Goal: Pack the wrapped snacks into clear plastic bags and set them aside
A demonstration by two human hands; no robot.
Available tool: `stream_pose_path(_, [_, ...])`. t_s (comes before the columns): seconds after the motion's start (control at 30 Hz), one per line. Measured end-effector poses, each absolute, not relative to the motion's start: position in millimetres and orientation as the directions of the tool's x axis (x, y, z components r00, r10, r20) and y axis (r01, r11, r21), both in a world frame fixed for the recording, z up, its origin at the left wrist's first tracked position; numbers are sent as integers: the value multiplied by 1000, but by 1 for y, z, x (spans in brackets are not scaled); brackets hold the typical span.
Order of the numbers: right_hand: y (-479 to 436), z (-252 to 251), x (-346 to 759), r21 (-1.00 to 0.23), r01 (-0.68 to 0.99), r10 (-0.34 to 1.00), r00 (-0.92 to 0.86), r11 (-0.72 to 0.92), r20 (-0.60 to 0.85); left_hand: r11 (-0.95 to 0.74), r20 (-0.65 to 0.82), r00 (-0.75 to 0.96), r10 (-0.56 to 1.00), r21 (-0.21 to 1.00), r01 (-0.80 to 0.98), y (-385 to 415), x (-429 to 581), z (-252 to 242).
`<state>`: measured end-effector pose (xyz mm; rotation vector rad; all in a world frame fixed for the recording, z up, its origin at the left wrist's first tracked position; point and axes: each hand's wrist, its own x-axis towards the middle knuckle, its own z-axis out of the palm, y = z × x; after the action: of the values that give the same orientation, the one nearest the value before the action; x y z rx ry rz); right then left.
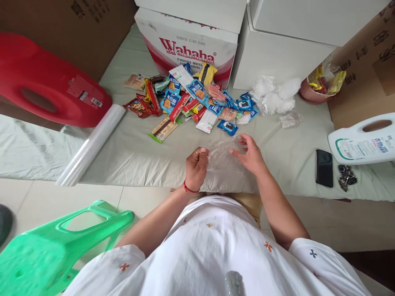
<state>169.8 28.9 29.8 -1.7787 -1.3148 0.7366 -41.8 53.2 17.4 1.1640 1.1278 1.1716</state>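
A thin clear plastic bag (pixel 222 161) stretches between my hands above the front of the cloth-covered table. My left hand (pixel 196 165) is closed on its left side, thumb pressed against the fingers. At the bag's right side is my right hand (pixel 249 155), its thumb and fingers apart; whether they touch the film is hard to make out. Just beyond my hands lies a pile of small wrapped snacks, among them a blue packet (pixel 227 127), a white packet (pixel 207 121) and a wafer-like bar in a clear wrapper (pixel 163 128).
Crumpled clear bags (pixel 273 96) lie right of the pile, near a pink basket (pixel 317 93). A plastic film roll (pixel 92 144) and a red jug (pixel 58 88) are left. A phone (pixel 324 168), keys (pixel 347 177) and a white bottle (pixel 364 142) lie right. Boxes (pixel 188 45) stand behind.
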Motion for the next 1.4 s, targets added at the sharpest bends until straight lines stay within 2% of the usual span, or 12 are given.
stream_pose_path(0.13, [46,23,157,-893,431,981,190,-127,-48,150,-164,-104,981,980,-130,61,-48,4])
stream_pose_path(0.27, [43,23,158,-905,418,979,205,-81,7,124,-119,-107,987,992,40,71,-70,-11])
stream_pose_path(0.37, [41,23,161,-895,442,987,159,-61,11,-80,74,37,997,976,201,72,-86,-5])
stream_pose_path(0.47, [41,26,161,-883,465,989,150,-56,17,-423,342,267,901,828,368,72,-92,16])
stream_pose_path(0.57, [43,32,158,-870,491,992,126,-41,25,-544,394,388,833,709,449,77,-89,36])
stream_pose_path(0.63, [45,35,156,-865,501,995,100,-27,27,-493,308,428,849,753,436,84,-86,40])
stream_pose_path(0.73, [45,37,156,-864,501,994,107,-46,9,-299,73,500,863,872,388,94,-83,35])
stream_pose_path(0.8, [42,36,158,-866,494,988,155,-78,0,-157,-24,445,895,918,364,99,-82,26])
stream_pose_path(1.0, [18,23,168,-897,417,959,281,-148,-28,42,-56,70,996,980,192,106,-81,1])
stream_pose_path(1.2, [-14,8,191,-953,148,872,458,-263,-169,209,-208,-36,978,978,19,111,-84,-7])
stream_pose_path(1.3, [-27,6,206,-942,4,827,479,-335,-292,236,-236,-19,972,972,5,110,-84,-9])
stream_pose_path(1.4, [-36,5,220,-906,17,797,483,-423,-363,255,-257,29,966,966,46,106,-83,-11])
